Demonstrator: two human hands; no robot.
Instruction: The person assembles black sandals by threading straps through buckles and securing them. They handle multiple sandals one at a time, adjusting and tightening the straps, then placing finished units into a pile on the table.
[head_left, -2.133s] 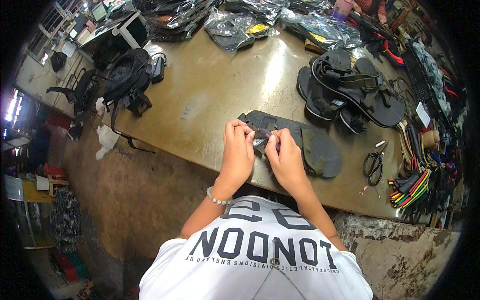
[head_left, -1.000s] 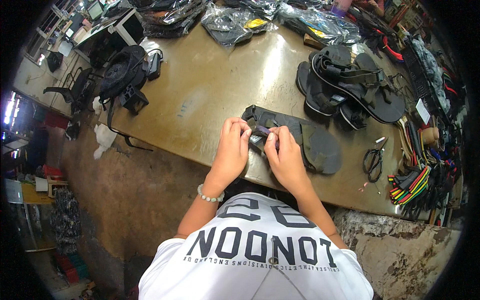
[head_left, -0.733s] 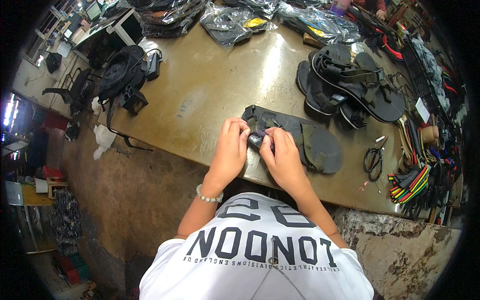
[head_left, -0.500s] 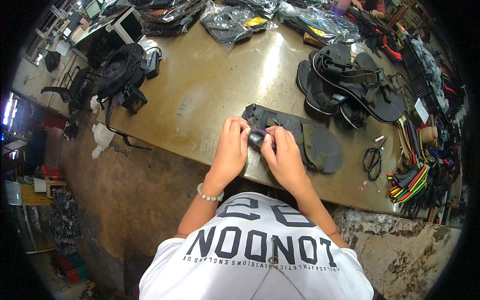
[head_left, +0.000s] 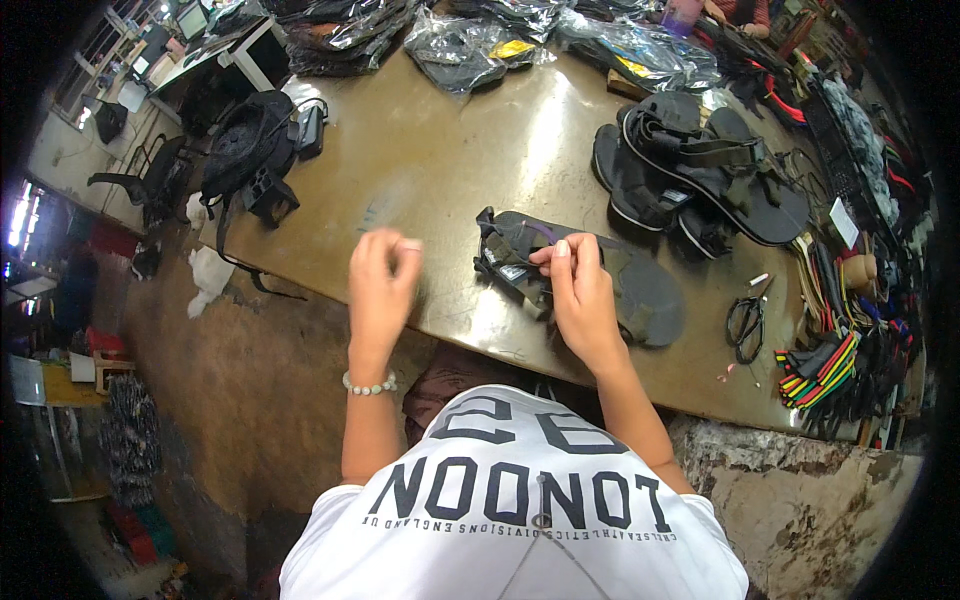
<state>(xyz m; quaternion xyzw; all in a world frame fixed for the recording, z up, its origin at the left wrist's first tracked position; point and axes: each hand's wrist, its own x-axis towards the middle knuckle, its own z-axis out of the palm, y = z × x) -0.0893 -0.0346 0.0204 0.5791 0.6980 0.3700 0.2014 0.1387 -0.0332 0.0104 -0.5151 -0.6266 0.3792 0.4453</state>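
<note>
A black sandal (head_left: 655, 295) with dark olive straps lies on the table in front of me, its strapped end toward the left. My right hand (head_left: 580, 290) is over its straps, thumb and forefinger pinched together. A narrow purple strip (head_left: 541, 231) curves out beside these fingers and appears to be held by them; the fingertips partly hide it. To the left of the sandal, apart from it, my left hand (head_left: 383, 285) is raised over the table edge. Its fingers are curled closed and slightly blurred, and whatever they may hold does not show.
More black sandals (head_left: 690, 165) are piled at the right, with black scissors (head_left: 746, 325) nearer me. Colourful straps (head_left: 820, 370) hang along the right edge. Plastic-wrapped packs (head_left: 470, 50) line the far side. A black bag (head_left: 245, 145) sits on the table's left corner.
My left hand has moved left, away from the sandal and my right hand. My right hand stays over the straps, shifted slightly right. The purple strip now lies farther from me, above the fingers.
</note>
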